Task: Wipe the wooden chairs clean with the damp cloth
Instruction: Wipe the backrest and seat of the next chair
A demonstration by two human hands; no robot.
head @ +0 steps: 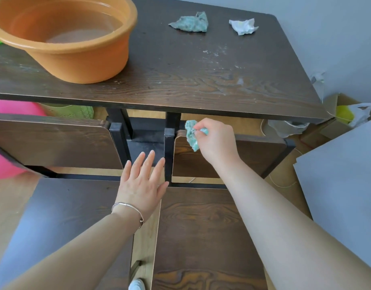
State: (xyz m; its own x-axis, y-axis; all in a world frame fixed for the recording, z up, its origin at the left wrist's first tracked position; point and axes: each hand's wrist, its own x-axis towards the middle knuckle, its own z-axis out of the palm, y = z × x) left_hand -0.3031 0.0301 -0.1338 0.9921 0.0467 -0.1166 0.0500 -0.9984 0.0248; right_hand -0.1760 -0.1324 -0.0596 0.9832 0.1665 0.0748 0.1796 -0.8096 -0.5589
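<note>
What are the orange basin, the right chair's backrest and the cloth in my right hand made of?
The orange basin looks like plastic: smooth, slightly glossy, one even colour, moulded rim. The right chair's backrest is dark wood or wood-look board, matt with strong grain; its pale striped edge hints at plywood. The cloth pinched in the right hand is soft teal fabric, perhaps microfibre.

Nothing readable is showing from where I am standing: no lettering is appearing on the orange basin (80,61), dark table (191,80), damp cloth (191,136) or wooden chairs (201,227).
</note>
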